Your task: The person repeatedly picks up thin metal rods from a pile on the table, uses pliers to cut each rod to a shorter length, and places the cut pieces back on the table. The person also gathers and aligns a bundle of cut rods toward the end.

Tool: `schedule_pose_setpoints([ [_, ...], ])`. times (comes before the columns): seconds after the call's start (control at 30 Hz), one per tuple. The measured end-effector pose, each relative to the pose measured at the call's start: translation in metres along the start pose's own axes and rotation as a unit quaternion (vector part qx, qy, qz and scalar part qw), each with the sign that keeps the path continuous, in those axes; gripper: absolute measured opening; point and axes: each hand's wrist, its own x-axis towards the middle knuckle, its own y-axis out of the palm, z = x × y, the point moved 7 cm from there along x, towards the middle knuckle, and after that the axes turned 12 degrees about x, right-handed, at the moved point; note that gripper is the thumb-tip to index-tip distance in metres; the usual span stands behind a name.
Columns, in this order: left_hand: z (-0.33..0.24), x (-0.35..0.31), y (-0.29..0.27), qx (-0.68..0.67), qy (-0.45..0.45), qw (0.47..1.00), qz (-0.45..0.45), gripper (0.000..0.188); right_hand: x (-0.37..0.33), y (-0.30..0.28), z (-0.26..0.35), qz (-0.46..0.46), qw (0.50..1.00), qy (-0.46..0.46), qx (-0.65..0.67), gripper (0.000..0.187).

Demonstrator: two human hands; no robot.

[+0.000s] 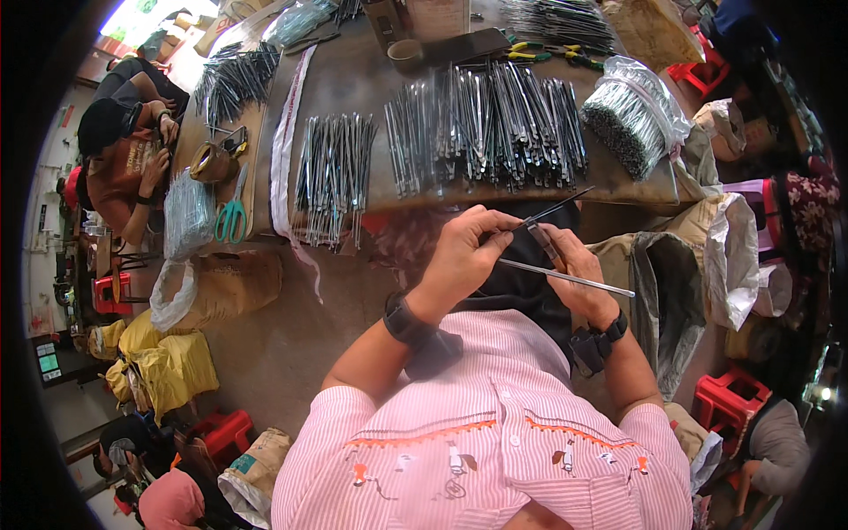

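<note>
My left hand is closed in a pinch, thumb and forefinger together at the near end of a thin dark metal rod that slants up to the right. In my right hand, the fingers wrap round a short brown and grey handle-like piece; its exact kind is unclear. A longer silver rod runs across the right palm, its left end close to my left hand. Both hands are over my lap, just off the table's front edge. On the table lie a smaller bundle of rods and a larger spread of rods.
A plastic-wrapped rod bundle sits at the table's right. Pliers lie farther back. Teal scissors, a tape roll and a white strip are leftward. Open sacks stand at right; a person works at far left.
</note>
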Motion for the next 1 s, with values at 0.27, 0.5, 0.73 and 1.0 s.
schedule_pose_setpoints([
  [0.27,0.011,0.001,0.002,-0.016,-0.019,1.000,-0.008,0.016,-0.001,-0.002,-0.002,-0.033,0.998,-0.049,0.004,0.033],
  [0.5,0.015,-0.001,0.004,-0.033,-0.055,0.998,-0.017,0.016,0.001,-0.002,-0.006,-0.022,0.999,-0.022,-0.018,0.020],
  [0.73,0.004,0.004,-0.005,0.041,-0.043,0.998,0.005,0.019,0.002,0.005,-0.016,-0.012,0.998,0.037,-0.046,0.021],
  [1.0,-0.013,-0.012,-0.040,0.201,0.011,0.974,-0.107,0.021,0.019,0.017,-0.012,-0.030,0.999,0.037,0.009,0.021],
])
